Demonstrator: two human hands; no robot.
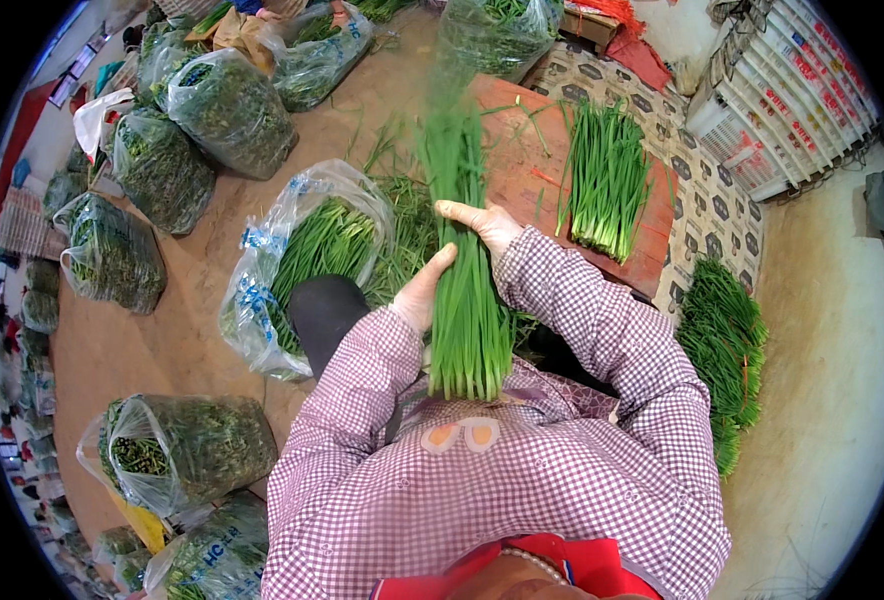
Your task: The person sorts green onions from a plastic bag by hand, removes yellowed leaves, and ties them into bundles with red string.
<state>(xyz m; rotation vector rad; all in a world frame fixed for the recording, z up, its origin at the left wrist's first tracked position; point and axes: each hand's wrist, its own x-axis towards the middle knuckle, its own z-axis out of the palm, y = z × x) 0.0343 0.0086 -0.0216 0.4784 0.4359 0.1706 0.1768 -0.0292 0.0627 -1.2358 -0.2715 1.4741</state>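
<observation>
A thick bunch of long green garlic chives (469, 335) is held in front of my chest, its cut ends toward me and its leafy tips pointing away, blurred by motion. My left hand (421, 290) grips its left side, thumb along the stems. Slightly farther up, my right hand (486, 224) closes round it from the right. The fingers behind the bunch are mostly hidden. Beyond my right hand, a second bunch of chives (607, 185) lies on a reddish board (522, 120). Left of my left hand stands an open clear plastic bag (247, 290) with loose chives (327, 243) inside.
Loose green trimmings (407, 225) lie between bag and board. Tied chives (722, 345) rest at the right by patterned sheeting (707, 150). Filled plastic bags (232, 110) stand on the brown floor (212, 300) at the left. White plastic crates (782, 95) are stacked at the far right.
</observation>
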